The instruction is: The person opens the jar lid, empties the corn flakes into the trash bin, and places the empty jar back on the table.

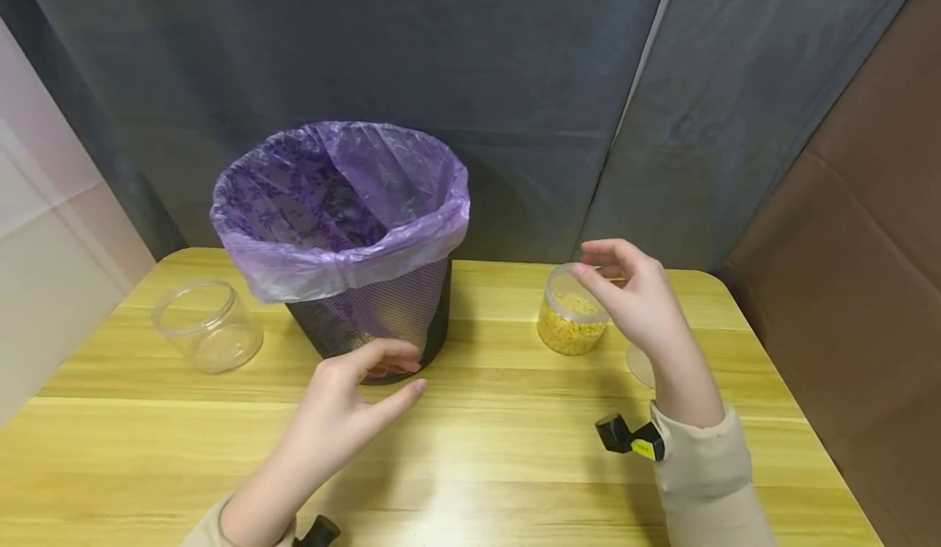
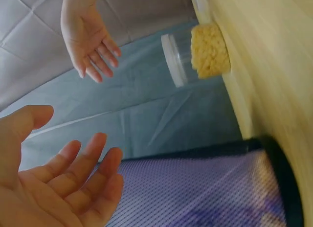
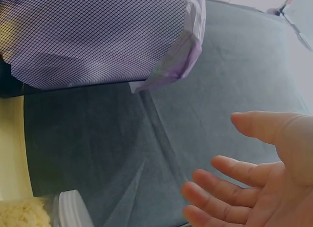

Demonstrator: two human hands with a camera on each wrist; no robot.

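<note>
A clear jar (image 1: 572, 326) partly filled with small yellow pieces (image 2: 210, 51) stands on the right half of the table. Above and just right of its rim hovers my right hand (image 1: 638, 294), fingers loosely bent and holding nothing; the left wrist view shows this hand (image 2: 93, 38) apart from the jar. My left hand (image 1: 360, 404) is held in front of the mesh bin (image 1: 434, 310), thumb and fingers spread with nothing between them. A purple bag (image 1: 345, 265) lines the bin and folds over its rim. Left of the bin stands a second clear jar (image 1: 220, 343), with no contents visible.
A pale round disc (image 1: 641, 366), perhaps a lid, lies partly behind my right wrist. The wooden table (image 1: 500, 465) ends at a grey cloth (image 1: 515, 82) behind the bin. A brown panel (image 1: 867, 229) rises on the right and a white one (image 1: 51, 229) on the left.
</note>
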